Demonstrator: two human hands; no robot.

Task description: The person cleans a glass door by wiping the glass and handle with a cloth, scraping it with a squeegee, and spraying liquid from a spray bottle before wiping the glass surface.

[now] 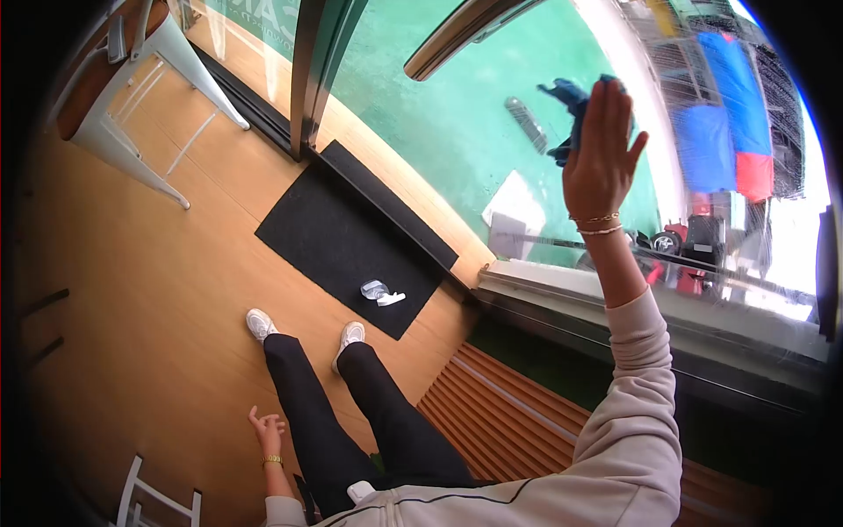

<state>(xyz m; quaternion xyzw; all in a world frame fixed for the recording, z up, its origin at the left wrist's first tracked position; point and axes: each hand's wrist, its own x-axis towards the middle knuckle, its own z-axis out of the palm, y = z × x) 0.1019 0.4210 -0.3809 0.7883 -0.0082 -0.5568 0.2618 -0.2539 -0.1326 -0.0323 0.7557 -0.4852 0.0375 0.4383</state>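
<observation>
My right hand (601, 149) is raised against a glass pane (421, 132), fingers stretched out, pressing a dark blue cloth (575, 105) flat to it. Part of the cloth is hidden behind the palm. Low beside my leg hangs my left hand (268, 429), fingers apart and holding nothing. A clear spray bottle with a white trigger head (383, 294) lies on the black mat (334, 228) in front of my feet.
A metal door handle (465, 39) juts out at the top. White chairs stand at the upper left (167, 61) and lower left (140, 496). Slatted wood (500, 404) runs beside my right leg. Beyond the glass are blue and red covers (746, 114).
</observation>
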